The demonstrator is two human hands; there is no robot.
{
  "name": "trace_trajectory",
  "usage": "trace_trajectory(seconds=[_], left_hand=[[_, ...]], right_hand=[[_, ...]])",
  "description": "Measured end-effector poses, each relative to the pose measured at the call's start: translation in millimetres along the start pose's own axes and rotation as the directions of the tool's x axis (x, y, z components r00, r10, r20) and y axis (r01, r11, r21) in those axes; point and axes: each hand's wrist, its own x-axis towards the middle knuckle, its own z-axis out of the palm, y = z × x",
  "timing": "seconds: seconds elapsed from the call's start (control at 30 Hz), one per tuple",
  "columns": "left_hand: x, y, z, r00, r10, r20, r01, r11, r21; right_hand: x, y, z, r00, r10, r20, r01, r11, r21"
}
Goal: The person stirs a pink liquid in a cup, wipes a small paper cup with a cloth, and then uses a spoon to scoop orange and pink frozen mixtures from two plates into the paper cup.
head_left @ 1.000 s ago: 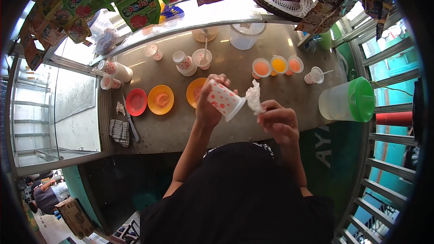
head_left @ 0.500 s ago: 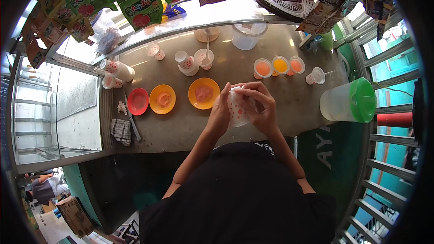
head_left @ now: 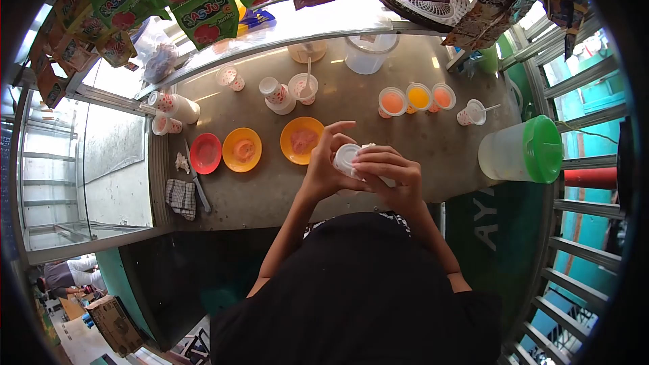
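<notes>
Clasping a cup, curled left hand and right hand hide counter beside the nearest orange plate.

Window: blown-out white glare
Tabletop: evenly lit, small glints
Under-counter: deep shadow
Edges: fisheye-bent, black vignette

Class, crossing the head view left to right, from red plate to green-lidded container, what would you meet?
Red plate, orange plate, second orange plate, held white cup, orange-filled cup, yellow-filled cup, second orange-filled cup, cup with white stick, green-lidded container.
</notes>
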Motion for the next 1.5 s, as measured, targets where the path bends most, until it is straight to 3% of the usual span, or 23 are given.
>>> trace_trajectory(seconds=[0.03,0.1,0.13,0.37,0.43,0.47,0.5,0.57,0.63,0.77,0.8,0.83,0.9,1.0,1.03,1.1,1.13,1.17,1.23,1.27,1.33,1.4,1.5], left_hand=[[0,5,1,1.000,-0.002,-0.003,0.002,1.000,0.000],[0,10,4,0.994,0.034,0.105,-0.062,0.961,0.271],[0,14,5,0.994,0.001,0.111,-0.033,0.957,0.288],[3,11,8,0.997,0.026,0.079,-0.038,0.987,0.156],[3,2,5,0.995,0.029,0.096,-0.023,0.998,-0.066],[5,-3,2,0.998,0.024,0.051,-0.011,0.972,-0.234],[6,-7,-2,1.000,0.009,0.007,-0.006,0.918,-0.397],[6,-7,-6,0.999,-0.011,-0.037,-0.020,0.669,-0.743],[5,4,-9,0.998,-0.055,0.035,0.060,0.560,-0.826],[1,-20,-4,0.990,-0.023,0.140,0.132,0.513,-0.848],[-1,-17,0,0.975,-0.160,0.156,0.221,0.598,-0.770],[-2,-16,3,0.944,-0.295,0.151,0.316,0.662,-0.679],[-1,-20,10,0.933,-0.284,0.219,0.358,0.695,-0.624],[-4,-10,17,0.941,-0.165,0.295,0.333,0.305,-0.892],[-7,-16,17,0.943,-0.164,0.290,0.328,0.307,-0.893],[-10,-29,16,0.941,-0.208,0.267,0.336,0.479,-0.811],[-10,-30,13,0.916,-0.280,0.287,0.384,0.407,-0.829],[-10,-30,10,0.918,-0.278,0.283,0.379,0.408,-0.830],[-13,-35,7,0.884,-0.265,0.384,0.441,0.206,-0.874],[-16,-38,8,0.870,-0.325,0.371,0.469,0.309,-0.827],[-22,-52,6,0.840,-0.319,0.439,0.537,0.369,-0.759],[-25,-60,7,0.814,-0.279,0.510,0.579,0.471,-0.666],[-26,-53,12,0.797,-0.335,0.503,0.602,0.387,-0.698]], right_hand=[[0,-1,0,1.000,0.002,0.003,-0.002,1.000,0.002],[-2,-2,-1,0.997,0.034,0.065,-0.031,0.998,-0.061],[0,-4,0,0.997,0.037,0.062,-0.033,0.997,-0.063],[-4,-7,-1,0.997,-0.023,0.080,0.023,1.000,0.005],[-8,-7,-5,0.998,-0.033,0.053,0.031,0.999,0.042],[-9,-7,-9,0.994,0.099,-0.054,-0.095,0.992,0.086],[-11,-6,-12,0.960,0.235,-0.153,-0.214,0.966,0.142],[-11,-5,-17,0.917,0.328,-0.226,-0.268,0.928,0.257],[-10,-3,-19,0.793,0.513,-0.328,-0.321,0.810,0.491],[-3,-11,-9,0.865,0.425,-0.267,-0.234,0.812,0.535],[1,-15,-6,0.864,0.424,-0.272,-0.232,0.814,0.533],[5,-19,-2,0.905,0.369,-0.214,-0.223,0.837,0.499],[12,-19,5,0.938,0.312,-0.151,-0.211,0.859,0.467],[16,-9,6,0.972,0.210,0.111,-0.234,0.920,0.314],[14,-6,8,0.972,0.207,0.115,-0.233,0.920,0.316],[7,-4,13,0.957,0.066,0.282,-0.070,0.998,0.005],[-6,5,15,0.939,0.088,0.331,-0.133,0.984,0.116],[-9,5,13,0.939,0.085,0.334,-0.131,0.985,0.117],[-16,4,10,0.939,0.012,0.344,-0.044,0.995,0.087],[-22,4,8,0.939,0.015,0.343,-0.047,0.995,0.086],[-35,9,6,0.879,0.011,0.476,0.135,0.953,-0.271],[-42,16,8,0.891,0.015,0.454,0.174,0.912,-0.371],[-48,29,10,0.914,0.027,0.404,0.194,0.846,-0.496]])
